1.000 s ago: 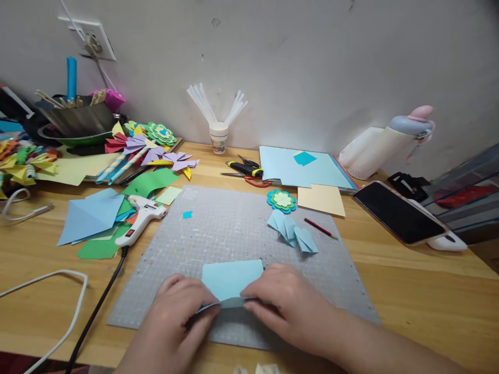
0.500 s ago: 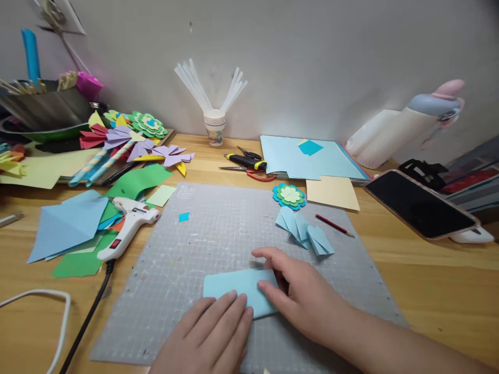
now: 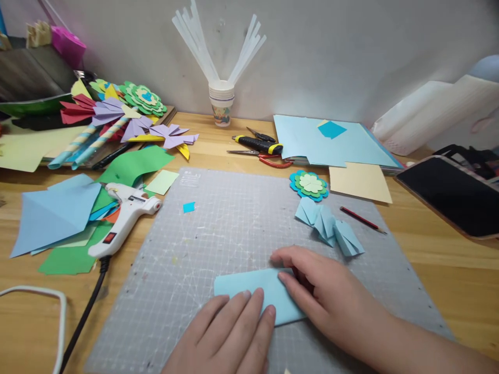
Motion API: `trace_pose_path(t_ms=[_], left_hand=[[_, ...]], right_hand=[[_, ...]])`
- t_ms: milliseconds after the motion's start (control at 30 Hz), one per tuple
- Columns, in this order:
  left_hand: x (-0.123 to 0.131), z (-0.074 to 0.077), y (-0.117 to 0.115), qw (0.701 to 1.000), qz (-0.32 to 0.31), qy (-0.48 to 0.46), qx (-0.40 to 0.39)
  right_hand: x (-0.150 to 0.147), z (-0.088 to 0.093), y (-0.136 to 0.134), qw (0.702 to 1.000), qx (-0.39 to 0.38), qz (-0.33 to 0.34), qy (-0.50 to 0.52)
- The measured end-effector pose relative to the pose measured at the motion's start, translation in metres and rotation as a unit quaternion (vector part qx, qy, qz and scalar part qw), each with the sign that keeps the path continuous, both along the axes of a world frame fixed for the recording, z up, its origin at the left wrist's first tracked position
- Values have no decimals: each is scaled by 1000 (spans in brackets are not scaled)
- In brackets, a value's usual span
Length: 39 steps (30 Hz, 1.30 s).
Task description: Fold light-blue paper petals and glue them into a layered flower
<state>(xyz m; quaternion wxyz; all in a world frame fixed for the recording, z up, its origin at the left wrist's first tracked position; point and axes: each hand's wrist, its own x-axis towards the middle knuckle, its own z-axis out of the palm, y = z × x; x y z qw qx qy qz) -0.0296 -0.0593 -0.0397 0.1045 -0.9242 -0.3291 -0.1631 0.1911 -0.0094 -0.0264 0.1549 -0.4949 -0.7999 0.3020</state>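
Observation:
A folded light blue paper [image 3: 249,283] lies on the grey cutting mat [image 3: 230,228] near its front. My left hand [image 3: 230,327] rests flat on the paper's near side, fingers stretched out. At the right end, my right hand [image 3: 323,296] has its thumb on top of the paper and its other fingers curled at the far edge, partly hidden. Beyond that hand are several folded light blue paper pieces [image 3: 325,224] and a layered blue and green paper flower [image 3: 310,185]. A small bright blue scrap [image 3: 189,207] sits farther left on the mat.
Left of the mat lie a white glue gun [image 3: 127,215] with a black cord, blue sheets [image 3: 58,210] and paper flowers [image 3: 113,111]. Behind are stacked cups [image 3: 222,104] with white sticks, a cutter [image 3: 258,144], scissors [image 3: 275,161] and light blue sheets [image 3: 300,137]. A pencil [image 3: 362,220] and phone [image 3: 448,195] lie right.
The camera view has shifted, so most things sit higher or farther outward. Both hands keep nearly the same hold on the folded paper.

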Motion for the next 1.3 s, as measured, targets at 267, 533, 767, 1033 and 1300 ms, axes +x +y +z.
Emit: trace_pose_path(t_ms=[267, 533, 767, 1033, 1300], left_hand=[[8, -15, -5, 997, 36, -66, 4], [6, -20, -8, 998, 35, -48, -15], [7, -15, -8, 998, 39, -47, -19], [7, -14, -6, 998, 35, -50, -26], [8, -14, -7, 997, 39, -59, -22]], right_hand=[[1, 3, 1, 1000, -8, -12, -21], [1, 11, 3, 997, -12, -35, -64], [1, 12, 4, 996, -33, -47, -65], [1, 11, 6, 996, -36, -63, -50], [3, 10, 7, 996, -43, -62, -41]])
